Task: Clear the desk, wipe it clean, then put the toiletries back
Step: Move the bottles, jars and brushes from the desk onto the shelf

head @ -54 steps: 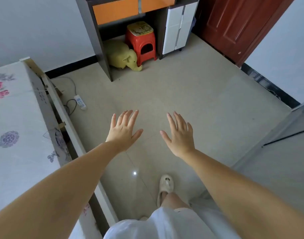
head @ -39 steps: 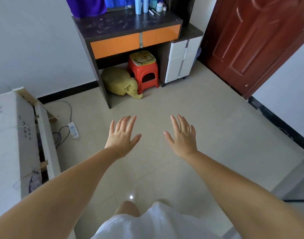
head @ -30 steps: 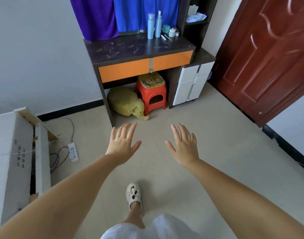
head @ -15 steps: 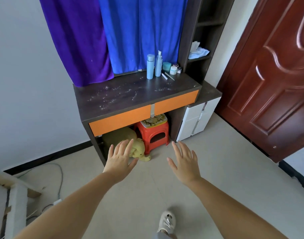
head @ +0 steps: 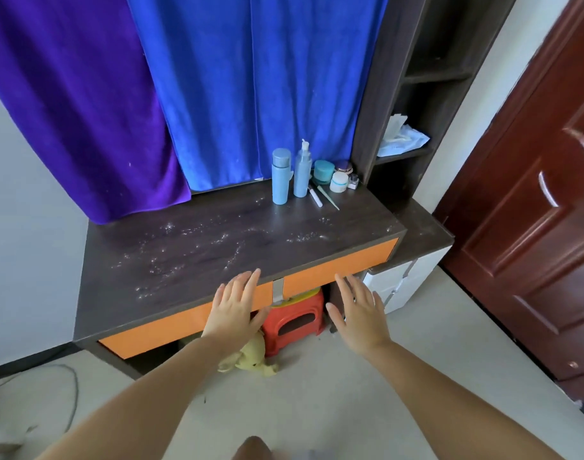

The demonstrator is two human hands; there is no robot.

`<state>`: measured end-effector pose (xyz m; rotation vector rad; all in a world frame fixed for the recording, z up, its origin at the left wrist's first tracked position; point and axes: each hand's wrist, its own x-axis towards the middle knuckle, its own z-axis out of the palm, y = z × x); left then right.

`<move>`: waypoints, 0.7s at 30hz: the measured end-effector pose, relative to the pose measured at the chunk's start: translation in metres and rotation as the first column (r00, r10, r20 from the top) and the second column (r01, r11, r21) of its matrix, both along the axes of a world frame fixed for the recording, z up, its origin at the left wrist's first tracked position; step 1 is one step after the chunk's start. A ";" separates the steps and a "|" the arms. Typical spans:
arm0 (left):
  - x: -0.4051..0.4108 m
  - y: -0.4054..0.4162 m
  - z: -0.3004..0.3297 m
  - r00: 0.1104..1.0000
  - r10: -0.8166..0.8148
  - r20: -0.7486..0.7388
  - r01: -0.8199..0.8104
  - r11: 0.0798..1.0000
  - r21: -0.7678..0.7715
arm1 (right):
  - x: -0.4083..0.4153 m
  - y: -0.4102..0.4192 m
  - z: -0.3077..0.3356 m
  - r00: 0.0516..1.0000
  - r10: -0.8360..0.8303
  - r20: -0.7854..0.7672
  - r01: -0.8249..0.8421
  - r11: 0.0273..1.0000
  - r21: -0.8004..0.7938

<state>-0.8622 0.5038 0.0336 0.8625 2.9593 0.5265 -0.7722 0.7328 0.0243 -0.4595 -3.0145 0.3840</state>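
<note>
Desk (head: pixel 191 260): dark wood top with orange drawer fronts, sitting against the wall; white specks and smears are lying scattered across most of its surface.
Toiletries: standing clustered at the desk's back right corner, beside the shelf unit (head: pixel 426 94).
Blue bottle (head: pixel 280 175): standing upright at the left end of the cluster, just beside the pump bottle (head: pixel 302 172).
Teal-lidded jar (head: pixel 323 171): sitting behind the white jar (head: pixel 338 181), with a small clear pot (head: pixel 353 181) at the far right of the group.
Two slim sticks (head: pixel 322 195): lying flat on the desk in front of the bottles and jars.
Blue towel (head: pixel 257 84): hanging down behind the desk, its hem reaching the back edge near the bottles.
Purple towel (head: pixel 75 94): hanging to the left of the blue one, draping onto the desk's back left corner.
Left hand (head: pixel 234 308): reaching out palm down in front of the desk's front edge, fingers spread and grasping nothing.
Right hand (head: pixel 360 313): hovering palm down in front of the desk's right drawer, fingers loose and empty.
Red stool (head: pixel 293 318): tucked under the desk, with a yellow soft toy (head: pixel 250 356) lying on the floor beside it.
Brown door (head: pixel 532 194): standing to the right of the desk.
</note>
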 end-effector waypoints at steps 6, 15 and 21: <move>-0.103 0.046 -0.010 0.999 0.037 0.001 -0.037 0.999 0.019 | -0.105 0.040 -0.005 1.000 0.024 -0.018 -0.025 0.999 -0.036; -0.224 0.110 -0.004 0.990 0.083 0.116 -0.097 0.987 0.124 | -0.244 0.082 0.003 0.999 0.049 -0.005 -0.049 0.998 -0.036; -0.266 0.158 -0.002 0.911 0.246 0.331 -0.348 0.890 0.296 | -0.323 0.105 0.006 0.999 0.028 -0.016 -0.031 0.966 -0.258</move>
